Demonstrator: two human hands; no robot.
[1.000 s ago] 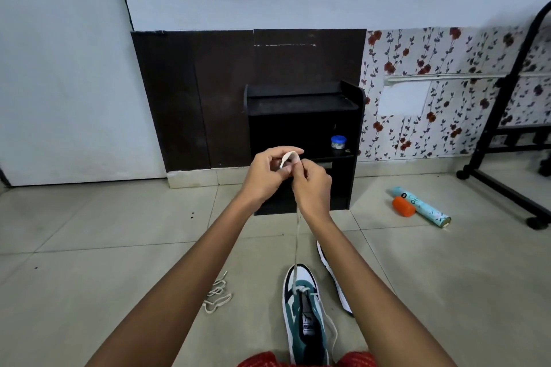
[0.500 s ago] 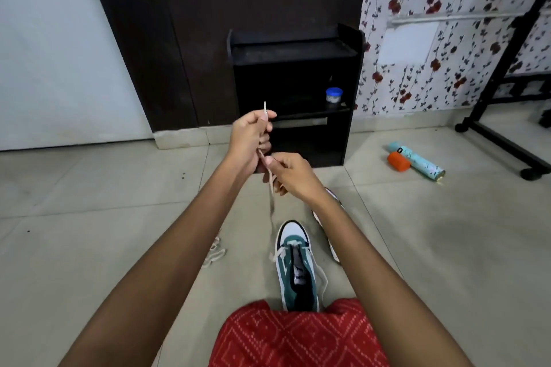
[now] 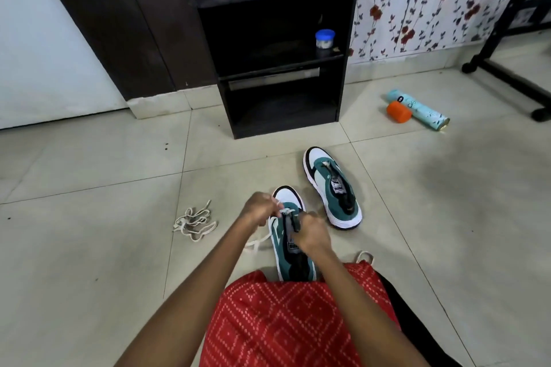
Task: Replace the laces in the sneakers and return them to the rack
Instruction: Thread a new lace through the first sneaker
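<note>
A green-and-white sneaker (image 3: 287, 199) lies on the tiled floor just in front of my red-clad knee. My left hand (image 3: 258, 208) pinches the cream lace (image 3: 285, 211) at the sneaker's front eyelets. My right hand (image 3: 310, 235) grips the sneaker's tongue and upper, fingers curled. A loose end of that lace (image 3: 256, 243) trails on the floor left of the shoe. The second sneaker (image 3: 332, 186) lies to the right, toe toward the rack. A spare bundled lace (image 3: 194, 221) sits on the floor at left. The black shoe rack (image 3: 274, 48) stands against the wall.
A small blue-lidded jar (image 3: 325, 38) stands on the rack's middle shelf. A light-blue tube (image 3: 419, 109) and an orange cap (image 3: 399, 111) lie on the floor at right. A black wheeled stand (image 3: 507, 68) is at far right.
Both hands came down from chest height, where they pulled the lace taut, to the sneaker's eyelets. My view tilted downward, so the second sneaker is in full view.
</note>
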